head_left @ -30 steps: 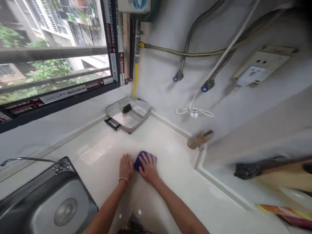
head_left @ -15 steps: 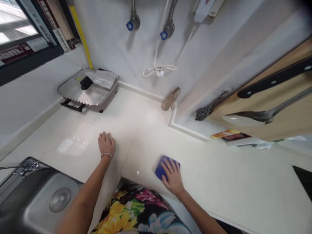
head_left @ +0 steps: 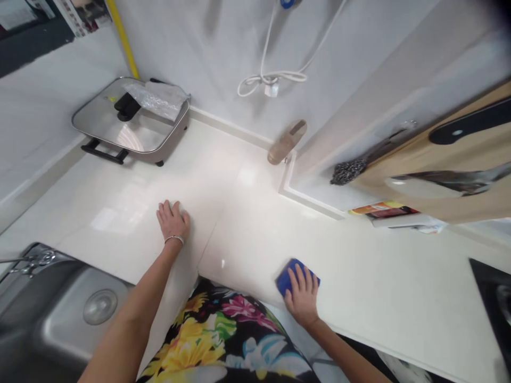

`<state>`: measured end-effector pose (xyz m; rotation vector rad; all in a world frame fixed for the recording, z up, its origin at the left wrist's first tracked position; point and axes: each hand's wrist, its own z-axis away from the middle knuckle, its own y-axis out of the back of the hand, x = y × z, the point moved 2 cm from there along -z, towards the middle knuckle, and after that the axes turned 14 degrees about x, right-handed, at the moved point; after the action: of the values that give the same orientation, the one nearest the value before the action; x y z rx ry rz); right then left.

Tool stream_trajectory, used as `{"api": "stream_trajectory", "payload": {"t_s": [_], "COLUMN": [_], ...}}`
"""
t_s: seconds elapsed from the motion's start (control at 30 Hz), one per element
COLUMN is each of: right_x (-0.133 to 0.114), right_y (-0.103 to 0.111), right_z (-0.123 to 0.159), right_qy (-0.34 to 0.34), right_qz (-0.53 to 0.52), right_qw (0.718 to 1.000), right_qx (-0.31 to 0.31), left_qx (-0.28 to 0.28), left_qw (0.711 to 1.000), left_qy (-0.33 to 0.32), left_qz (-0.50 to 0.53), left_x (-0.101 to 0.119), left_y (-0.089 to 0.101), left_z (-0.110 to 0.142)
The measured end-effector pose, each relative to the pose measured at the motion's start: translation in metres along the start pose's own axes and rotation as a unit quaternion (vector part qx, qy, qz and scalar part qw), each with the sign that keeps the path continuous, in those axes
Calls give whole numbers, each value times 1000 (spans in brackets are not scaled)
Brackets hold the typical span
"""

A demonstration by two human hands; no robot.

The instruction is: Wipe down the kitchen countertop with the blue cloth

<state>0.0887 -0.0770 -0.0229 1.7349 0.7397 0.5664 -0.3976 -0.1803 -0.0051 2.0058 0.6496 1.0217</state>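
Note:
My right hand [head_left: 304, 298] presses a folded blue cloth [head_left: 289, 275] onto the white countertop [head_left: 247, 229], close to the front edge. Its fingers lie over the cloth, which sticks out on the left and at the far side. Flat on the counter at the left rests my left hand [head_left: 174, 221], fingers stretched out and nothing in them. A bracelet [head_left: 174, 239] circles that wrist.
An electric pan [head_left: 131, 125] with a glass lid stands in the back left corner. Left front is a steel sink [head_left: 67, 319]. A brown holder [head_left: 286, 142], a cutting board [head_left: 447, 207] and a knife [head_left: 471, 123] are along the wall. A black hob [head_left: 493, 298] lies right.
My right hand has slid the blue cloth to the right along the counter. My left hand stays on the counter, nearly unmoved. The view has tipped downward.

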Motion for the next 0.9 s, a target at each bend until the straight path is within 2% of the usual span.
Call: {"api": "stream_trajectory", "payload": {"t_s": [0.1, 0.3, 0.4, 0.5, 0.57, 0.67, 0.77, 0.9], "right_x": [-54, -179, -233, -265, -271, -257, -224, -163], "right_y": [-3, -12, -14, -16, -16, -16, -14, -4], "right_z": [-37, -118, -142, -152, -152, -143, -123, -89], "right_qy": [50, 126, 166, 192, 199, 209, 206, 163], "right_qz": [-33, -144, -195, -229, -243, -260, -263, -230], "right_qw": [998, 980, 965, 953, 949, 942, 942, 958], "right_qx": [-32, -64, -57, -47, -39, -30, -35, -43], "left_qx": [-19, -28, -29, -33, -38, -41, -41, -46], "left_qw": [1000, 999, 999, 999, 999, 999, 999, 999], "left_qy": [7, 19, 18, 19, 22, 22, 17, 9], "left_qz": [-7, -8, -5, 4, 9, 0, -9, -5], "left_x": [1, 0, -1, -2, -2, -1, 0, 0], "left_y": [-1, -1, -1, -1, 0, 0, 0, -2], "left_z": [0, 1, 2, 1, 1, -1, -3, -3]}}
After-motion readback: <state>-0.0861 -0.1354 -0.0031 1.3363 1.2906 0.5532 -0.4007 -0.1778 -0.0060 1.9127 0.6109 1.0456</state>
